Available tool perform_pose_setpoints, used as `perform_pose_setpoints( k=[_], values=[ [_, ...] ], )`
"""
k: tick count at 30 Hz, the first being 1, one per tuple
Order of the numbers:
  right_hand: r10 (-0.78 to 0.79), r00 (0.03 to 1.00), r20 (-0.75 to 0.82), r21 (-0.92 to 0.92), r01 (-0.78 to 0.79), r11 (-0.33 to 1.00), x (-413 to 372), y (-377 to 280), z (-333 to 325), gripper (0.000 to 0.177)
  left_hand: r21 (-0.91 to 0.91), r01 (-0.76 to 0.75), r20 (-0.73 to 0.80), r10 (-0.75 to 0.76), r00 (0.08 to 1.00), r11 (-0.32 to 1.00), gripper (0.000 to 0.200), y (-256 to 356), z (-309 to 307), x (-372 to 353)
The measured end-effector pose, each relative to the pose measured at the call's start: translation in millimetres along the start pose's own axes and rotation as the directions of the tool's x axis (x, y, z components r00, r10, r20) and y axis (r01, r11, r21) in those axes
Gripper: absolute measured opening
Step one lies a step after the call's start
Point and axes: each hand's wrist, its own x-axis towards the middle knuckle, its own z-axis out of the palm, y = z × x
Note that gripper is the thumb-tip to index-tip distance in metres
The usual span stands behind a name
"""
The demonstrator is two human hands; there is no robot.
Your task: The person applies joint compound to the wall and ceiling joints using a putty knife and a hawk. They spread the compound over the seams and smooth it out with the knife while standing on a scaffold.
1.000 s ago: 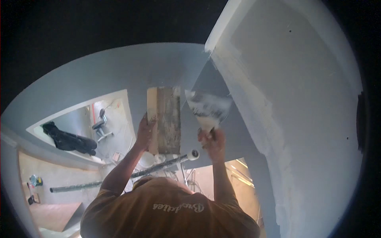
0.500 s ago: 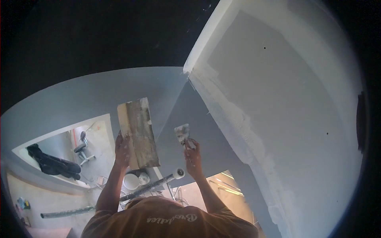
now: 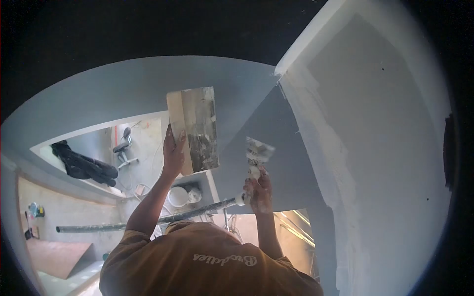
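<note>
My left hand (image 3: 174, 155) is closed round the wooden grip of a wide filling knife (image 3: 201, 129), held up on edge with its smeared steel blade facing right. In my right hand (image 3: 260, 191) is a small putty knife (image 3: 259, 149). Its flared blade points up, slightly blurred, with pale filler on it, and my fingers wrap its handle below. The two blades are apart. Beyond them is a grey wall (image 3: 242, 74); a grey panel (image 3: 363, 98) with white filler (image 3: 323, 163) along its edge rises at right.
Below my arms a long dirty tube (image 3: 197, 212) slants across. White bucket (image 3: 177, 196) and a filled bag stand on the floor. Through an opening at left are a black bundle (image 3: 81, 163) and a wheeled stool (image 3: 126, 145). Lit strips (image 3: 297, 229) glow at lower right.
The view has shifted, so the wall corner and panel sit further right. Both hands, still holding their knives, appear higher and further right; the putty knife has turned, its blade leaning right.
</note>
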Motion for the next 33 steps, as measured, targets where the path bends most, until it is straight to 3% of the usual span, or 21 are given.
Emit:
perform_pose_setpoints(
  k=[1, 2, 3, 4, 5, 6, 7, 8, 9, 11, 15, 17, 21, 27, 30, 32, 33],
  values=[
    [-0.066, 0.998, 0.007, -0.248, 0.065, 0.967, 0.0, -1.1, 3.9, 0.055, 0.011, 0.003, -0.003, -0.003, 1.0, 1.0, 0.047, -0.9, -4.4, 1.6],
    [-0.057, 0.998, 0.007, -0.243, 0.057, 0.968, -0.5, -2.9, 8.9, 0.055, 0.073, 0.051, 0.034, -0.053, 0.998, 0.996, 0.048, -2.8, -10.4, 3.2],
    [-0.258, 0.96, 0.111, -0.554, 0.275, 0.786, -2.0, -6.3, 14.1, 0.048, 0.134, 0.098, 0.067, -0.108, 0.992, 0.986, 0.048, -4.2, -14.3, 3.9],
    [-0.396, 0.876, 0.275, -0.762, 0.45, 0.465, -1.2, -10.8, 21.8, 0.041, 0.14, 0.106, 0.062, -0.115, 0.991, 0.984, 0.048, -3.1, -14.6, 5.2],
    [-0.39, 0.879, 0.273, -0.761, 0.445, 0.471, 2.8, -18.7, 27.4, 0.041, 0.021, 0.17, 0.08, -0.171, 0.982, 0.985, 0.049, 2.0, -13.8, 7.2],
    [-0.423, 0.76, 0.494, -0.741, 0.622, 0.253, 8.4, -29.6, 31.6, 0.041, -0.097, 0.235, 0.107, -0.225, 0.969, 0.967, 0.049, 7.4, -14.8, 9.1],
    [-0.397, 0.604, 0.691, -0.65, 0.76, 0.025, 11.7, -39.7, 37.0, 0.043, -0.091, 0.241, 0.106, -0.231, 0.967, 0.966, 0.049, 11.0, -16.9, 10.9],
    [-0.367, 0.548, 0.752, -0.636, 0.749, -0.185, 11.3, -49.2, 45.8, 0.046, -0.13, 0.335, 0.149, -0.316, 0.937, 0.933, 0.051, 14.2, -18.6, 12.2],
    [-0.365, 0.552, 0.75, -0.638, 0.749, -0.178, 11.9, -55.8, 45.8, 0.046, -0.165, 0.426, 0.193, -0.394, 0.898, 0.89, 0.052, 16.5, -19.8, 12.9],
    [-0.162, 0.606, 0.779, -0.624, 0.728, -0.284, 11.2, -66.4, 45.0, 0.054, -0.149, 0.44, 0.228, -0.402, 0.887, 0.886, 0.053, 19.8, -22.2, 12.0],
    [-0.066, 0.599, 0.798, -0.576, 0.726, -0.376, 11.7, -68.2, 54.6, 0.052, -0.095, 0.5, 0.258, -0.464, 0.847, 0.861, 0.054, 29.0, -22.9, 5.1],
    [-0.007, 0.574, 0.819, -0.52, 0.736, -0.434, 12.4, -68.2, 52.9, 0.048, -0.056, 0.439, 0.252, -0.413, 0.875, 0.897, 0.053, 38.1, -21.5, -0.6],
    [-0.004, 0.55, 0.835, -0.484, 0.732, -0.479, 21.9, -64.9, 49.4, 0.046, 0.004, 0.284, 0.27, -0.275, 0.923, 0.959, 0.05, 23.3, -27.8, -6.0],
    [-0.025, 0.549, 0.835, -0.486, 0.717, -0.499, 26.9, -77.7, 66.6, 0.047, 0.05, 0.169, 0.249, -0.176, 0.952, 0.984, 0.044, 37.8, -35.0, -17.8],
    [-0.102, 0.489, 0.866, -0.463, 0.709, -0.533, 34.6, -84.1, 74.9, 0.047, 0.042, 0.08, 0.25, -0.088, 0.964, 0.996, 0.047, 37.1, -41.5, -22.3],
    [-0.275, 0.367, 0.889, -0.458, 0.678, -0.575, 47.1, -96.3, 82.3, 0.047, 0.069, 0.092, 0.266, -0.107, 0.958, 0.993, 0.058, 28.9, -58.6, -29.1],
    [-0.297, 0.348, 0.889, -0.457, 0.65, -0.607, 55.6, -108.0, 86.3, 0.047, -0.001, 0.165, 0.21, -0.161, 0.964, 0.986, 0.064, 21.9, -65.2, -36.2]
  ],
)
